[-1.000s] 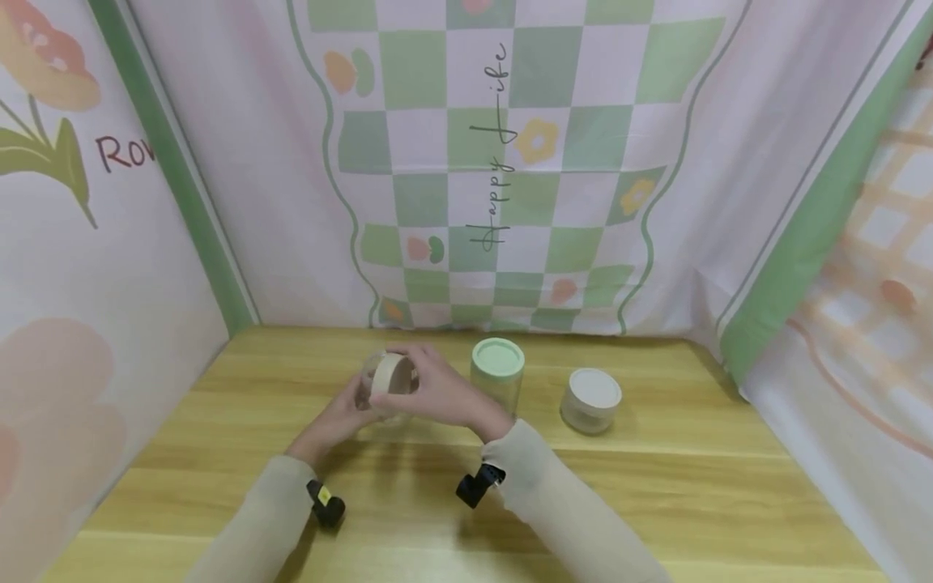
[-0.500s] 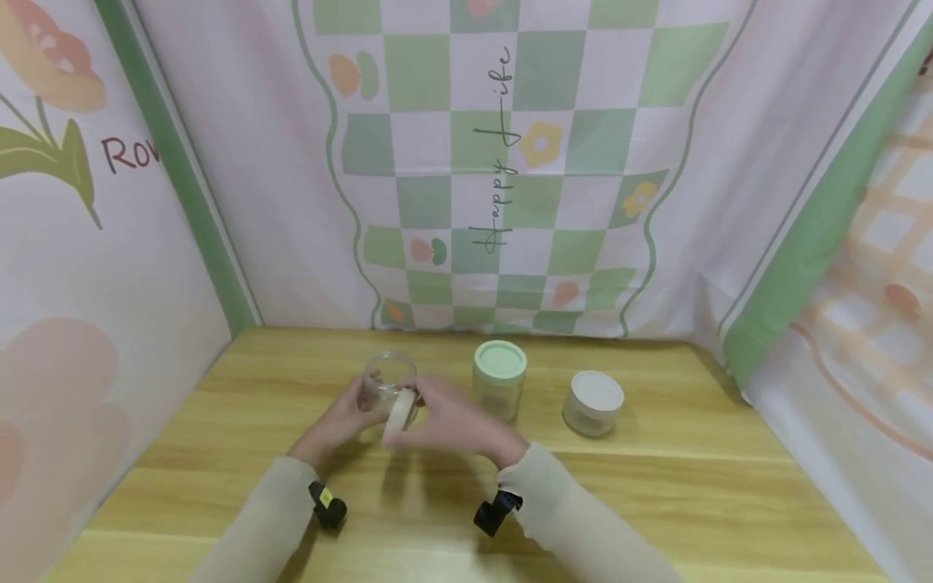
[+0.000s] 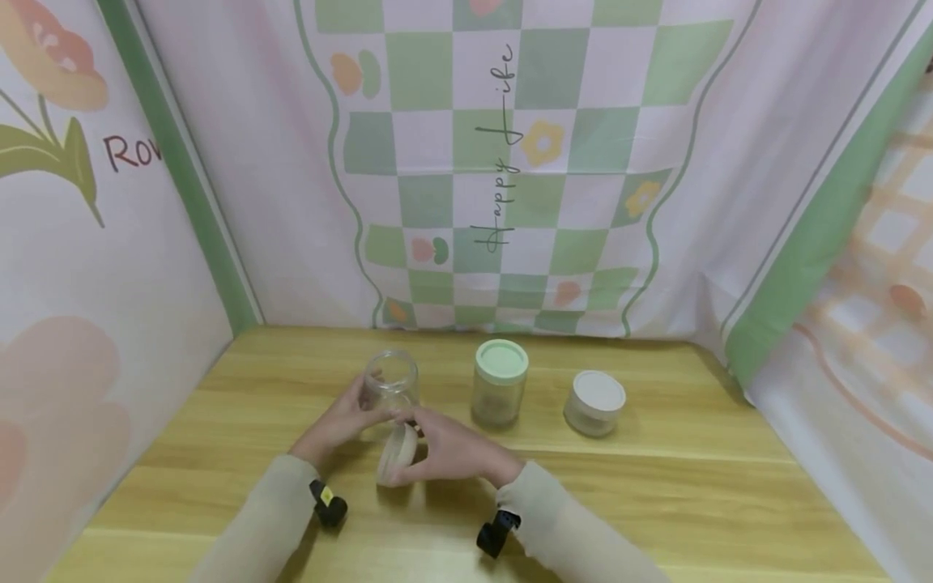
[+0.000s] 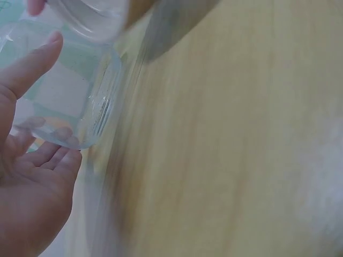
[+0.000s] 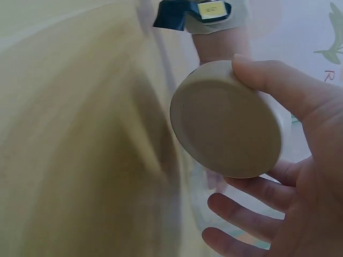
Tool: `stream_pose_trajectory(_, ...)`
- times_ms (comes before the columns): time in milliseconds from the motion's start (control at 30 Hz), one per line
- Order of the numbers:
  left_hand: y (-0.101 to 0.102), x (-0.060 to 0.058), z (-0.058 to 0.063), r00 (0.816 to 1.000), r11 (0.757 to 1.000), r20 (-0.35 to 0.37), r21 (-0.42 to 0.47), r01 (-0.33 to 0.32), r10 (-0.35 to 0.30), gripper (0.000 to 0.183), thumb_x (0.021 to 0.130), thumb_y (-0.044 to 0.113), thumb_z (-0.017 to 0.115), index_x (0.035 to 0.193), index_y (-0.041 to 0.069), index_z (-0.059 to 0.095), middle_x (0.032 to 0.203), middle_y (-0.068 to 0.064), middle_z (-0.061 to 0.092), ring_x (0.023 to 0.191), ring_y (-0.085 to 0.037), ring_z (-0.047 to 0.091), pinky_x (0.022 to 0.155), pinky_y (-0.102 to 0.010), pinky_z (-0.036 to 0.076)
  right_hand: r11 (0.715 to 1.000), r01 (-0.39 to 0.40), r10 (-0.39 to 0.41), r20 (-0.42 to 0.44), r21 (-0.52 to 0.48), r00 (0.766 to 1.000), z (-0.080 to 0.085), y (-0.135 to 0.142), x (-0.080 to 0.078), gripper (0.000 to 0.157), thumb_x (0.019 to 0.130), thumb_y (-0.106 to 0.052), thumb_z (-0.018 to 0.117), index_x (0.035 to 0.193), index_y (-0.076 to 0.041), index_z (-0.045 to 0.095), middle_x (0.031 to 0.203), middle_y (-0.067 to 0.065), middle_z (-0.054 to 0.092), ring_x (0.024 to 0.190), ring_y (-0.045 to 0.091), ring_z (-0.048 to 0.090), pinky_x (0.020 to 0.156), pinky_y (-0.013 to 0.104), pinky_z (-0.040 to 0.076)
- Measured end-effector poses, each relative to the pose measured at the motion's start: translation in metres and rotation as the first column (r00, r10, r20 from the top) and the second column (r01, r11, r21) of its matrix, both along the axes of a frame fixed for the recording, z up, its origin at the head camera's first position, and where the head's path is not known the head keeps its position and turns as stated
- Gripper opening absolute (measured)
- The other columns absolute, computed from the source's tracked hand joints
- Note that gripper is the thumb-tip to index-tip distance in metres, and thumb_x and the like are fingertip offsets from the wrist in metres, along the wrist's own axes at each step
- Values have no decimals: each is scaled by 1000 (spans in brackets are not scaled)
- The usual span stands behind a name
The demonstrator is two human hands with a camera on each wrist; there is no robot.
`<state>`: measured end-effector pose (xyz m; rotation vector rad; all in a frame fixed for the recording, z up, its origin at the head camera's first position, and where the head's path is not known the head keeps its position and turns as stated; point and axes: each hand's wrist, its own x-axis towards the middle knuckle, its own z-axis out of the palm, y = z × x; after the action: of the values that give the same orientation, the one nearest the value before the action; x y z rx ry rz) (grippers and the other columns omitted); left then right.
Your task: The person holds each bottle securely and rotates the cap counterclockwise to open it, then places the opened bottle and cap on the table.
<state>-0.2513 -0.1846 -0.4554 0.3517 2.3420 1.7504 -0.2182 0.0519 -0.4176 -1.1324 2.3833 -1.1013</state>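
My left hand point(image 3: 348, 417) grips a clear jar point(image 3: 392, 379), which stands uncovered on the left part of the table. In the left wrist view, the thumb and fingers lie on either side of the clear jar point(image 4: 64, 88). Between thumb and fingers, my right hand point(image 3: 459, 449) pinches a cream-coloured lid point(image 3: 397, 455), tilted on its edge just in front of the jar. Its flat outer face shows on the lid point(image 5: 228, 126) in the right wrist view, with two fingers spread away from it. The lid's pale inner side point(image 4: 96, 19) faces the left wrist camera.
To the right of the hands stands a taller clear jar with a green lid point(image 3: 501, 361). Farther right is a short clear jar with a white lid point(image 3: 598, 390). A wooden table point(image 3: 692, 502) lies under everything, with a printed curtain point(image 3: 481, 170) along its back.
The lid has come away from the jar's mouth, moving down toward the near side in my right hand and turning. My left hand has stayed on the jar, whose mouth now faces up uncovered.
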Motion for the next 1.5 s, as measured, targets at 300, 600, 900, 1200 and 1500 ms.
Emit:
stream_pose_trajectory(300,1,-3,-3,1000,1000,-12,0,-23,23,91,92,23,76,159,7,17,161,-20,25,146,-43,24,116,-61,20,1000,-21,21,46,-12,999,-18,-1,-4,89,81,-41,85,148,-3,41,129,4,58,110,10,57,93,27,48)
stream_pose_trajectory(600,1,-4,-2,999,1000,-22,-5,-26,26,90,91,22,76,158,5,18,160,-23,24,147,-43,21,118,-56,17,995,-40,55,-155,94,986,-29,-11,-8,88,80,-45,85,147,-5,45,128,2,62,111,9,57,94,26,48)
stream_pose_trajectory(900,1,-4,-3,999,1000,-26,-14,-26,26,93,90,24,77,158,3,17,162,-21,20,147,-44,20,117,-58,18,973,103,-46,-268,205,962,-28,-18,1,84,74,-50,87,141,-12,54,129,-5,62,110,12,54,90,30,47)
stream_pose_trajectory(1200,2,-3,-1,999,999,-6,-13,-46,46,95,89,25,79,159,6,17,162,-21,20,147,-44,20,117,-59,18,968,105,-35,-289,229,957,-25,-18,4,85,75,-49,87,143,-13,51,133,-3,60,110,13,53,89,32,47)
stream_pose_trajectory(1500,3,-1,1,998,998,3,-23,-58,58,98,89,26,78,160,10,12,163,-23,16,147,-45,18,117,-57,19,975,52,-6,-210,218,978,-23,-12,2,90,78,-49,85,147,-8,45,138,2,56,124,17,52,102,34,46)
